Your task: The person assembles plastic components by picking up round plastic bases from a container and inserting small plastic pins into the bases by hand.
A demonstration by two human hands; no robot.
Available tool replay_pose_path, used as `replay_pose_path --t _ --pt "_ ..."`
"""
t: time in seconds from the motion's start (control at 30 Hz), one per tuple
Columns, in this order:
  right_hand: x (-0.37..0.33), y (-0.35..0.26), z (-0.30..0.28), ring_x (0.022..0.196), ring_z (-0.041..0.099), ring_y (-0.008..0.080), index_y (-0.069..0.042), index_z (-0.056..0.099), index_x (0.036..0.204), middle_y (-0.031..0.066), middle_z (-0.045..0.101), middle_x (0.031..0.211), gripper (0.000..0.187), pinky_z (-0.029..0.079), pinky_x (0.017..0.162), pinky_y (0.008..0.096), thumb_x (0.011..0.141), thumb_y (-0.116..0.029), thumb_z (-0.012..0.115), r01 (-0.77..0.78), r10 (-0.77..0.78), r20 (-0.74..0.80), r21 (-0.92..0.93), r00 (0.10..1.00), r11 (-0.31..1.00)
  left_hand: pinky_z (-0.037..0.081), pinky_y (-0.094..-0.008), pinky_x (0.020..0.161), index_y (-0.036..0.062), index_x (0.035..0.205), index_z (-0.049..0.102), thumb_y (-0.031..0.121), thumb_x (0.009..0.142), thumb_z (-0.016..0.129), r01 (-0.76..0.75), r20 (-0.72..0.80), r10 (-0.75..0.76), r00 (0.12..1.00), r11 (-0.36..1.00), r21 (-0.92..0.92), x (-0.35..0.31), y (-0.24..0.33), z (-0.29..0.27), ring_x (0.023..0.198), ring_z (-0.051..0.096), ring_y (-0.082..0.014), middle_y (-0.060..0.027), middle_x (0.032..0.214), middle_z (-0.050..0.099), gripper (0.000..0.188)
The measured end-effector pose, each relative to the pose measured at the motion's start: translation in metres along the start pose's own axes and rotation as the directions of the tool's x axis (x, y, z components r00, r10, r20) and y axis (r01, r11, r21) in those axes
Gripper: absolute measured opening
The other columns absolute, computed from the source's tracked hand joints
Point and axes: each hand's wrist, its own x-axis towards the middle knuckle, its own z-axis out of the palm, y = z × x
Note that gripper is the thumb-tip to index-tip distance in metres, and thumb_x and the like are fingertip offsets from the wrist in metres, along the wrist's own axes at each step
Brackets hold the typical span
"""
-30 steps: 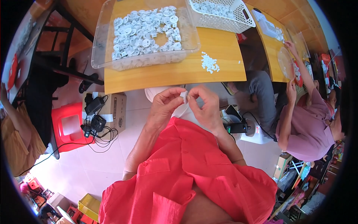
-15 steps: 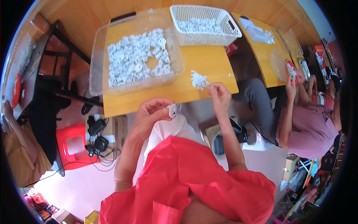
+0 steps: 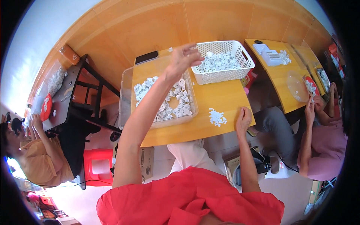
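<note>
My left hand [image 3: 183,59] is raised over the left end of the white perforated basket [image 3: 225,76], its fingers stretched out and apart. I see no part held in it. Inside the basket lie many white round plastic parts [image 3: 221,62]. Below my left forearm stands a clear plastic tub [image 3: 125,98] with more white round parts [image 3: 183,108], partly hidden by the arm. At the table's right front edge rests my right hand [image 3: 243,119], fingers curled closed; whether anything is inside is hidden. Just left of it lies a small pile of tiny white pieces [image 3: 217,117].
A dark phone [image 3: 146,57] lies behind the tub on the wooden table [image 3: 234,99]. To the right, a person in a pink shirt [image 3: 324,146] works at another table. On the left sits a person in a tan top [image 3: 47,159], beside a red stool [image 3: 98,167].
My left hand has moved from above my lap, where it held a white round part, up to the basket. My right hand has settled at the table edge. The view has tilted upward.
</note>
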Motion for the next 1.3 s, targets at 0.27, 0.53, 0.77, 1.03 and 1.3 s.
replay_pose_path --t 0.27,0.53,0.77,1.03,1.3 --pt "0.001 -0.001 0.001 0.081 0.050 0.0313 0.001 0.055 0.088 0.0142 0.054 0.082 0.014 0.039 0.071 0.0395 0.087 -0.010 0.047 0.023 -0.024 -0.004 -0.035 1.000 0.999 0.047 -0.0235 0.050 -0.0027 0.071 0.064 0.004 0.076 0.059 0.194 -0.045 -0.205 0.978 0.799 0.569 -0.015 -0.080 -0.089 0.053 0.059 -0.0106 -0.0071 0.060 0.060 0.010" --pt "-0.004 -0.007 -0.004 0.079 0.048 0.0319 0.001 0.054 0.086 0.0142 0.053 0.081 0.011 0.038 0.069 0.0401 0.085 -0.007 0.048 0.071 -0.069 0.031 -0.062 0.997 0.996 0.050 -0.0352 0.064 0.0062 0.068 0.063 0.016 0.063 0.072 0.218 -0.191 -0.106 0.976 0.492 0.843 -0.011 -0.173 -0.102 0.070 0.063 -0.0259 -0.0122 0.072 0.063 0.015" --pt "-0.004 -0.008 -0.007 0.077 0.048 0.0328 0.001 0.054 0.082 0.0146 0.052 0.079 0.009 0.038 0.068 0.0409 0.083 -0.006 0.050 0.092 -0.089 0.027 -0.097 0.996 0.991 0.049 -0.0375 0.064 0.0039 0.069 0.056 0.013 0.064 0.070 0.190 -0.196 -0.048 0.979 0.546 0.816 -0.011 -0.168 -0.094 0.071 0.061 -0.0276 -0.0137 0.070 0.061 0.017" --pt "0.004 0.002 0.006 0.080 0.050 0.0336 0.000 0.057 0.082 0.0154 0.054 0.080 0.008 0.040 0.070 0.0413 0.080 -0.007 0.053 0.155 -0.157 -0.035 -0.076 0.987 0.985 0.052 -0.0229 0.065 0.0020 0.077 0.056 0.006 0.080 0.063 0.183 -0.204 -0.153 0.967 0.973 0.139 -0.079 -0.039 -0.086 0.071 0.060 -0.0121 -0.0051 0.076 0.058 0.008" --pt "-0.015 -0.012 -0.018 0.072 0.053 0.0277 -0.001 0.058 0.078 0.0116 0.055 0.072 0.008 0.040 0.066 0.0356 0.078 -0.009 0.057 0.029 -0.076 0.229 0.201 0.971 0.979 0.055 -0.0290 0.069 0.0050 0.088 0.049 0.017 0.074 0.071 0.165 0.001 -0.182 0.983 0.893 -0.419 -0.223 -0.041 -0.040 0.079 0.064 -0.0192 -0.0130 0.088 0.062 0.028"
